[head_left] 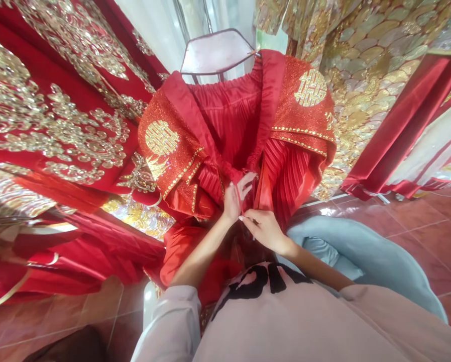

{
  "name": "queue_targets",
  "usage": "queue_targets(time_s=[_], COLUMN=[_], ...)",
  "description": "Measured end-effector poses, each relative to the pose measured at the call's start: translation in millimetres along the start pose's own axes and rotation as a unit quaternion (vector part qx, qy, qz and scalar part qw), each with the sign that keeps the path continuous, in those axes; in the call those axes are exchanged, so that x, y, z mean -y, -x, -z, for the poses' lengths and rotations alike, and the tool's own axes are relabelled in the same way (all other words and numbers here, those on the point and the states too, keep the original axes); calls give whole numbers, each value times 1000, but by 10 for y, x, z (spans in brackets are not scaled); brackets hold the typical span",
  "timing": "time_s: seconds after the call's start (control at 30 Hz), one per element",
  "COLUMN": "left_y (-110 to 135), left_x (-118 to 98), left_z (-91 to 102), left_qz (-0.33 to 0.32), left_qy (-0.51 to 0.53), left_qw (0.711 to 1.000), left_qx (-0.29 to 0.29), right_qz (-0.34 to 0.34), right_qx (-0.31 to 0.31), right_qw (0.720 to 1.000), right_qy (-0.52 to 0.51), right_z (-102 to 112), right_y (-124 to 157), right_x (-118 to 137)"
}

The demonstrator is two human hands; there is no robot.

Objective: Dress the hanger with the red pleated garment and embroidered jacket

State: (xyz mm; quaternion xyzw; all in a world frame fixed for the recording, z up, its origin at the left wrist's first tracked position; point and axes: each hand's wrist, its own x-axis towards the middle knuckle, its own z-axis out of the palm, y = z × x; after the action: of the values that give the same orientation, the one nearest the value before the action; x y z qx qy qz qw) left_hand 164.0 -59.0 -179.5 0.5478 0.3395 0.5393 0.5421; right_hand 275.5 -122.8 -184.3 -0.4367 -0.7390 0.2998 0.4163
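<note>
A red pleated skirt [231, 113] with a gathered waistband hangs spread in front of me, its orange-red glitter panels [173, 171] carrying gold round emblems and rows of gold studs. At the front of the waistband is my left hand [233, 201], closed around a narrow red ribbon [238, 196], some of its fingers loosely bent. Just below and to the right, my right hand [265, 229] pinches the lower part of that ribbon between thumb and forefinger. The two hands nearly touch. The ribbon's far end is hidden among the folds.
A pale, dark-edged frame [218, 53] stands behind the waistband. Red cloth with silver-gold beading [60, 136] hangs at left, and gold sequinned cloth [383, 65] at right. Close on my right is a blue-grey rounded chair [391, 251] on the red tiled floor [429, 241].
</note>
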Motion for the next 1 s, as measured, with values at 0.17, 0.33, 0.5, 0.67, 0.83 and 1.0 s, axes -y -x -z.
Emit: queue_targets(time_s=[0.17, 0.33, 0.5, 0.67, 0.83, 1.0], left_y=[9, 42, 135, 228, 236, 175], left_x=[16, -74, -149, -256, -207, -144], left_z=[-43, -36, -47, -38, 4, 31], left_qz=[-5, 34, 21, -77, -64, -39], left_qy=[-64, -24, -98, -325, -297, -139], left_qw=[997, 998, 990, 932, 948, 987], left_qx=[-29, -36, -101, -138, -97, -65], right_qz=[-5, -5, -55, -128, -136, -99], right_qx=[0, 2, -87, -123, -123, -185], right_qw=[1000, 999, 994, 955, 890, 836], right_qy=[13, 32, -24, -238, -416, -507], right_z=[-10, 32, 186, 227, 144, 67], right_y=[12, 6, -135, -461, -685, -609], right_x=[-5, -8, -87, -115, 131, 286])
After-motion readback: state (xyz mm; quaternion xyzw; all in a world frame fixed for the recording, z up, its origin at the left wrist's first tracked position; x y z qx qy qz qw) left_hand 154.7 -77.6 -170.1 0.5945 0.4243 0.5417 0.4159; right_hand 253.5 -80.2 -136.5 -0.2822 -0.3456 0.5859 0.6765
